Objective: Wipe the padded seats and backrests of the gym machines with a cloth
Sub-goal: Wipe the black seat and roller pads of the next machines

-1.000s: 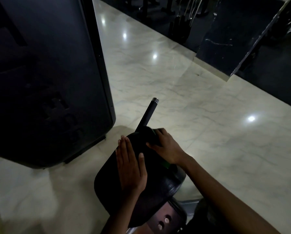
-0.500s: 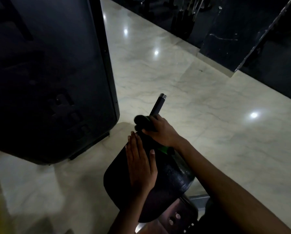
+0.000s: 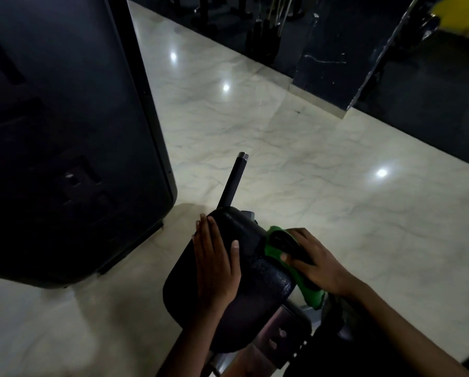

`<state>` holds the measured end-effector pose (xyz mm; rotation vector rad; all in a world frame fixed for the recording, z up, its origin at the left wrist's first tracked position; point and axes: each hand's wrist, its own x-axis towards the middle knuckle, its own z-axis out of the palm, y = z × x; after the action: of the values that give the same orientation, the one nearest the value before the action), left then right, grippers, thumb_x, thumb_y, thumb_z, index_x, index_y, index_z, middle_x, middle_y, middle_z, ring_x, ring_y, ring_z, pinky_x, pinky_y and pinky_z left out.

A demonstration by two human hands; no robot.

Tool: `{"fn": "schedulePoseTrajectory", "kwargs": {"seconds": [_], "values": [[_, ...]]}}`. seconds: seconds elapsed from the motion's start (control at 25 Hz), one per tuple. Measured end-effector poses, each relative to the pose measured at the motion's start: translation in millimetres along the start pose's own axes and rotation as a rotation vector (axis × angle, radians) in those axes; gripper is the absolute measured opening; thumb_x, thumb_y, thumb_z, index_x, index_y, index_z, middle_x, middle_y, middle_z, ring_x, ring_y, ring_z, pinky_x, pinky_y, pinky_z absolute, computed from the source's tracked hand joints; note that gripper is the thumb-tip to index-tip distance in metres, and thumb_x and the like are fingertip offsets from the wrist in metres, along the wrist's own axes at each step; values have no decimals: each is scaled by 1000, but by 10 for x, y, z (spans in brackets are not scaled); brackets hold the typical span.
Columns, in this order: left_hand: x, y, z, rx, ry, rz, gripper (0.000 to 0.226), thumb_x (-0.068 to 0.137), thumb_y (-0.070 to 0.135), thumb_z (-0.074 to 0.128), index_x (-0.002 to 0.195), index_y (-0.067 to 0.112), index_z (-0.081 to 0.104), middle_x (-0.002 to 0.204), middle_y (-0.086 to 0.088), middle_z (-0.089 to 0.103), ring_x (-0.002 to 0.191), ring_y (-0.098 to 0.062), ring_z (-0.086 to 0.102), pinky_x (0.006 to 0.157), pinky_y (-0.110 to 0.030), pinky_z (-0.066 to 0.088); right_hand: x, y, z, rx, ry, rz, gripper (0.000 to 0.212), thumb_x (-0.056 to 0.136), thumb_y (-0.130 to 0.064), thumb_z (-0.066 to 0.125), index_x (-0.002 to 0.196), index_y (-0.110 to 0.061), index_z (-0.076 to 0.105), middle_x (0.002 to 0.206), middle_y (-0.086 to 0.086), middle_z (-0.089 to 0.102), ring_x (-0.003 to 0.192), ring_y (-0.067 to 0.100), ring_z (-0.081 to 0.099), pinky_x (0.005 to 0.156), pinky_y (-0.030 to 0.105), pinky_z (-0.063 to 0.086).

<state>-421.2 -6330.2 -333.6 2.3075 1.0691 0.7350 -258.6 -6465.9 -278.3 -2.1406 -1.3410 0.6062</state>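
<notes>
Head view: left hand flat on seat pad, lower centre. Right hand clamps green cloth at pad's right edge. Risk: loose cloth tail snagging the bracket below.

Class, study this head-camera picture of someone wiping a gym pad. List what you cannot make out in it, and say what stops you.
- Pad under the left hand: covered by the palm.
- Green cloth: mostly under the right hand.
- Dark panel on the left: detail lost in shadow, cut by the frame edge.
- Bracket below the pad: dim, partly behind the forearms.
</notes>
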Motion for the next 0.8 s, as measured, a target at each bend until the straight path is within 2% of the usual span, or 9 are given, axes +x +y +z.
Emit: {"fn": "schedulePoseTrajectory", "kwargs": {"seconds": [0.08, 0.16, 0.24, 0.32, 0.4, 0.48, 0.56, 0.68, 0.8], "values": [[37, -28, -37, 4, -27, 80, 65, 100, 43, 17, 148, -1, 20, 157, -14, 14, 146, -24, 8, 119, -32, -1, -64, -56, 2, 18, 5, 65, 55, 82, -47, 53, 127, -14, 54, 116, -3, 50, 107, 16, 52, 94, 34, 43], [115, -67, -99, 45, -81, 238, 59, 101, 35, 19, 144, -2, 33, 153, -16, 28, 144, -25, 17, 119, -37, 4, -113, -126, 82, 23, 69, 133, 53, 83, -44, 52, 127, -15, 53, 116, -5, 49, 107, 17, 51, 92, 32, 42], [241, -52, -155, 109, -179, 477, 53, 100, 32, 26, 136, -1, 47, 143, -16, 46, 139, -26, 31, 118, -42, 9, -245, -254, 277, 128, 346, 351, 48, 88, -38, 53, 129, -14, 51, 119, 0, 48, 108, 19, 49, 92, 30, 39], [352, 14, -153, 183, -281, 706, 50, 97, 32, 33, 128, 2, 57, 132, -11, 57, 131, -25, 45, 115, -45, 16, -394, -492, 572, 398, 663, 663, 43, 93, -26, 56, 131, -9, 47, 124, 8, 46, 112, 25, 47, 93, 28, 34], [375, 114, -90, 252, -338, 842, 47, 97, 32, 33, 124, 6, 61, 125, -6, 62, 124, -22, 52, 112, -45, 22, -453, -752, 771, 578, 809, 834, 47, 93, -23, 55, 134, -6, 41, 128, 14, 42, 117, 28, 44, 99, 32, 33], [338, 155, -39, 259, -346, 848, 45, 97, 31, 33, 122, 8, 62, 123, -5, 63, 121, -21, 54, 111, -44, 25, -390, -752, 819, 579, 843, 875, 43, 93, -24, 55, 130, -5, 43, 124, 17, 45, 115, 31, 45, 101, 39, 35], [294, 152, -2, 217, -331, 825, 45, 98, 30, 32, 122, 7, 63, 123, -5, 64, 120, -21, 55, 111, -43, 27, -215, -443, 660, 593, 822, 931, 35, 92, -24, 56, 120, -4, 51, 114, 18, 53, 105, 32, 50, 93, 39, 40], [290, 143, 16, 149, -299, 811, 51, 101, 32, 24, 120, 7, 64, 122, -5, 64, 119, -22, 56, 110, -42, 28, 20, -26, 402, 816, 636, 1119, 35, 90, -24, 57, 118, -2, 56, 98, 13, 59, 90, 28, 55, 78, 34, 42], [267, 152, -9, 132, -306, 812, 52, 101, 32, 22, 121, 8, 63, 122, -5, 64, 120, -22, 55, 112, -42, 28, -164, -165, 646, 839, 641, 1057, 44, 84, -41, 56, 117, -11, 54, 104, 14, 63, 95, 31, 60, 87, 41, 49]]}}
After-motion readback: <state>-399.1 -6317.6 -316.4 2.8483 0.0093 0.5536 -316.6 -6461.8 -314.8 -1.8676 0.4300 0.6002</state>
